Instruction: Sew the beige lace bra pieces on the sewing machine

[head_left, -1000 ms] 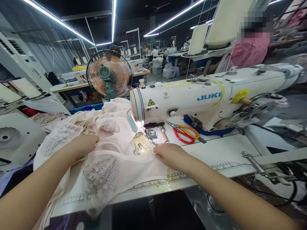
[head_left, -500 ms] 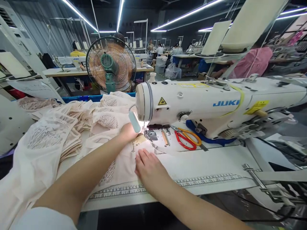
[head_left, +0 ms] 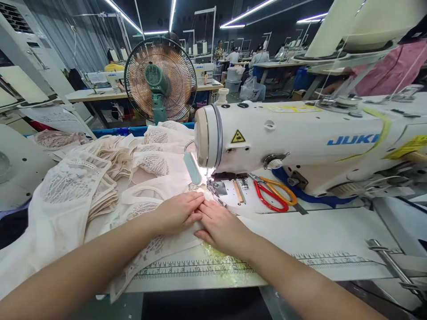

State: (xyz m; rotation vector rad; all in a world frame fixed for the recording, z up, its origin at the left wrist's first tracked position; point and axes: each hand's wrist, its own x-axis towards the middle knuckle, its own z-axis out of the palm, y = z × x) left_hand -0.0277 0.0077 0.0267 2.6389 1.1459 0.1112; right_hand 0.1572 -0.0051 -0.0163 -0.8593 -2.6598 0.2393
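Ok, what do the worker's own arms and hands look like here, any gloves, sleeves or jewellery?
Both are bare. The left hand and right hand wear no gloves, and no rings or thimbles show on the fingers. Both forearms are uncovered up to the edge of the picture: no sleeve, watch or wristband is visible. Nails look short and unpainted, though they are small in this view.

Both hands lie flat, palms down — left hand apparently touching right hand fingertip to fingertip.

Matt cream lace cloth; glossy white enamelled sewing machine; smooth plastic-handled scissors.
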